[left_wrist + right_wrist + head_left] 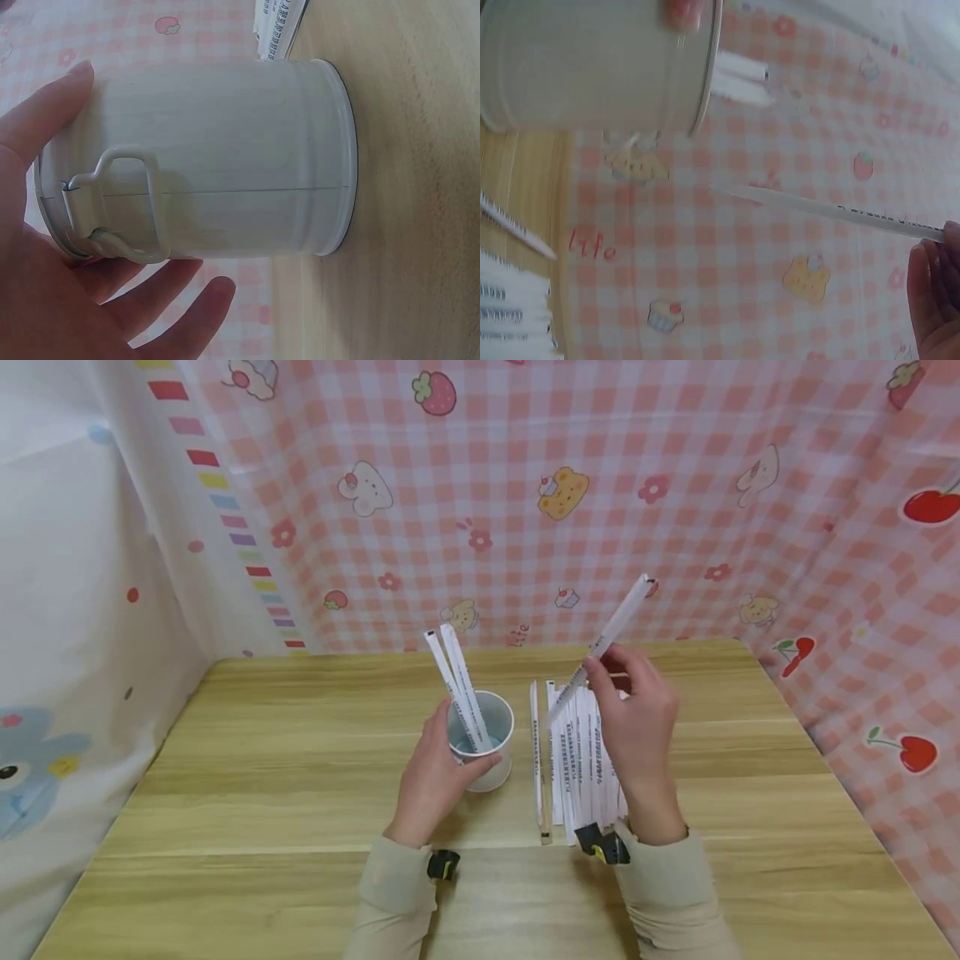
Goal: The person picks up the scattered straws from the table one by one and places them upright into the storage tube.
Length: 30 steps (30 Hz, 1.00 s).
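Note:
My left hand (431, 781) holds a small white metal bucket (491, 772) near its rim, thumb on one side and fingers round the other. The bucket stands upright on the table; its side loop (154, 210) shows in the left wrist view. Two paper-wrapped sticks (459, 681) lean inside it, tops poking out to the left. Between thumb and fingers my right hand (641, 718) pinches another long white paper-wrapped stick (618, 618), tilted, its lower end pointing left toward the bucket. Below that hand lies a row of several such sticks (573, 768), printed with dark characters and partly hidden.
The wood-grain table (285, 793) carries the bucket and the row of sticks. A pink checked curtain (480, 468) hangs behind and along the right, and a white printed cloth (90, 568) hangs on the left. Black straps (444, 864) sit at both wrists.

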Each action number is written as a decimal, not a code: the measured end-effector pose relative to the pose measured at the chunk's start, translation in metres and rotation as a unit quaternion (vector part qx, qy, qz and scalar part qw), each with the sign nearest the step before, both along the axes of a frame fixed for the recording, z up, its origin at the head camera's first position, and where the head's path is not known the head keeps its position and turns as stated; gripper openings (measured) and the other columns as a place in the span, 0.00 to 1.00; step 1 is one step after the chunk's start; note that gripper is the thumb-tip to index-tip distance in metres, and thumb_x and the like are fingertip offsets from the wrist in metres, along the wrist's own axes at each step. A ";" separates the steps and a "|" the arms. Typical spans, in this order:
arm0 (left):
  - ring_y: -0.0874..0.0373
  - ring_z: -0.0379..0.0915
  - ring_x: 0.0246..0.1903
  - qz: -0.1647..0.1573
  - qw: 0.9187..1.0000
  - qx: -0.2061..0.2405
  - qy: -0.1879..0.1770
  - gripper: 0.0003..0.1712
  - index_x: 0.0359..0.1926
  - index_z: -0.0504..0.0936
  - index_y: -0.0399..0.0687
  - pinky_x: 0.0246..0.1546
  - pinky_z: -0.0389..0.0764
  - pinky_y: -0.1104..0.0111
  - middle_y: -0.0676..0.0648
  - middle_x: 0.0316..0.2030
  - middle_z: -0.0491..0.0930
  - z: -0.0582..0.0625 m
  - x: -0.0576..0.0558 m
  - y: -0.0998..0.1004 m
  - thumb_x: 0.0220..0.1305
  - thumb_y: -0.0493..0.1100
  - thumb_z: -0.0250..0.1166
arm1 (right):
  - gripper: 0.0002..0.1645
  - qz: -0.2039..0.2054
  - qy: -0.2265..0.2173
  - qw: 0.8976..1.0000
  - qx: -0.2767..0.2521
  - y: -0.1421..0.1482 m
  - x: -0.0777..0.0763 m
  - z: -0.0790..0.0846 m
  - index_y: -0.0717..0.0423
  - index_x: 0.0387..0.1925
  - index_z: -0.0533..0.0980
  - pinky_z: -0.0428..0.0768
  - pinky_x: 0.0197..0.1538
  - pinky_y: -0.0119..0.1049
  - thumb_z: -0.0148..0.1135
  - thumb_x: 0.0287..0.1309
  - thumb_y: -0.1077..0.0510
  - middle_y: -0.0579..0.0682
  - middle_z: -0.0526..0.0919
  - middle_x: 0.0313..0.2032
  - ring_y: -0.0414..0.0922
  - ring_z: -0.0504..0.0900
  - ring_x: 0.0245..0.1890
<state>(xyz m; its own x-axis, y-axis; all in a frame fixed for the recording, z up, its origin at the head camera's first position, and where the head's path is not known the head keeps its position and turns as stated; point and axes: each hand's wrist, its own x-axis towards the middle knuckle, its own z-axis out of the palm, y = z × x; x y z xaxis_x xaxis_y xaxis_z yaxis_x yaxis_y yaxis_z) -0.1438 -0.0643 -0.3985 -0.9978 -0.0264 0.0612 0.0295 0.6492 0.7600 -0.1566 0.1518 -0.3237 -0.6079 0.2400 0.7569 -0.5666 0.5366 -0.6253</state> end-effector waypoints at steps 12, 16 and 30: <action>0.51 0.65 0.53 -0.012 1.000 -0.006 0.023 0.54 0.65 0.52 0.57 0.47 0.70 0.54 0.47 0.57 0.64 0.000 -0.001 -0.002 0.38 0.61 0.71 | 0.09 0.074 0.045 0.995 0.041 -0.041 0.002 -0.006 0.59 0.34 0.78 0.76 0.38 0.27 0.63 0.50 0.59 0.47 0.80 0.32 0.38 0.78 0.33; 0.51 0.66 0.52 -0.014 0.999 -0.010 0.029 0.55 0.65 0.52 0.56 0.46 0.70 0.55 0.47 0.57 0.64 -0.002 -0.001 -0.002 0.39 0.62 0.70 | 0.10 0.086 0.018 0.994 0.064 -0.049 -0.004 -0.016 0.57 0.35 0.78 0.76 0.37 0.28 0.62 0.53 0.56 0.46 0.79 0.31 0.37 0.78 0.32; 0.51 0.66 0.52 -0.030 0.998 0.013 0.047 0.52 0.65 0.53 0.59 0.45 0.70 0.54 0.47 0.57 0.64 -0.003 -0.003 -0.004 0.39 0.61 0.70 | 0.09 0.067 -0.083 0.978 0.179 -0.070 -0.023 -0.053 0.54 0.33 0.78 0.73 0.28 0.30 0.63 0.51 0.55 0.45 0.78 0.28 0.40 0.75 0.27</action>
<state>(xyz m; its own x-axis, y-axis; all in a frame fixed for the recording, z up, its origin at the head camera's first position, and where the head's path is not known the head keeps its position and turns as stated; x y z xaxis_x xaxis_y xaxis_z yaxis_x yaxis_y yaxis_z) -0.1464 -0.0682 -0.4015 -0.9875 0.0301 0.1549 0.1397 0.6237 0.7691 -0.1795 0.0815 -0.3766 -0.7376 -0.1127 0.6657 -0.5534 0.6658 -0.5004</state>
